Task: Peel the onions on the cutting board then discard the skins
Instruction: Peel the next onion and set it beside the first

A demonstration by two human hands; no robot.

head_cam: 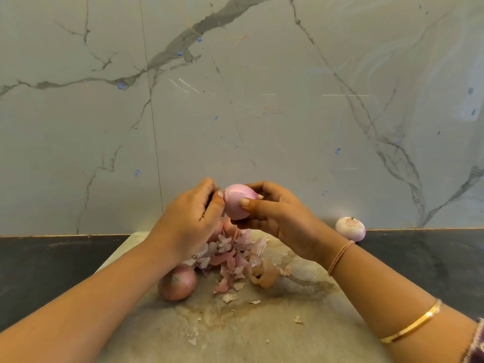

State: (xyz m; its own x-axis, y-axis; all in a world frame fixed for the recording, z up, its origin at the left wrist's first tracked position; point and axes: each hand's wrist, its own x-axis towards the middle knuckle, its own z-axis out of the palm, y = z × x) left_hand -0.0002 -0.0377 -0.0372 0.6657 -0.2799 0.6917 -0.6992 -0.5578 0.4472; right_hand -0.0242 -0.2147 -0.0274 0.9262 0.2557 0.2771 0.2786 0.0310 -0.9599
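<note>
Pink, glossy and nearly bare, the held onion (237, 201) sat in the air above the cutting board (262, 323). The right hand (275, 218) cupped it from below with the thumb laid across its front. The left hand (192, 216) curled in tight at the other end, thumb and fingertips pinching there (on a last shred of skin or on the stub itself, I couldn't tell). So both hands were together on the one onion.

Below them lay the heap of skins (230, 258), with an unpeeled onion (177, 281) just beside it and the partly hidden onions (230, 227) behind the left hand. One peeled onion (350, 228) sat off the board on the dark counter (52, 263), against the wall.

The risk, as I judged it, was that slick surface. A hard tug from the left could pop the onion out of the cupped grip, down into the skins or rolling away. Loose flakes near the board's front could scatter too once the heap was gathered.
</note>
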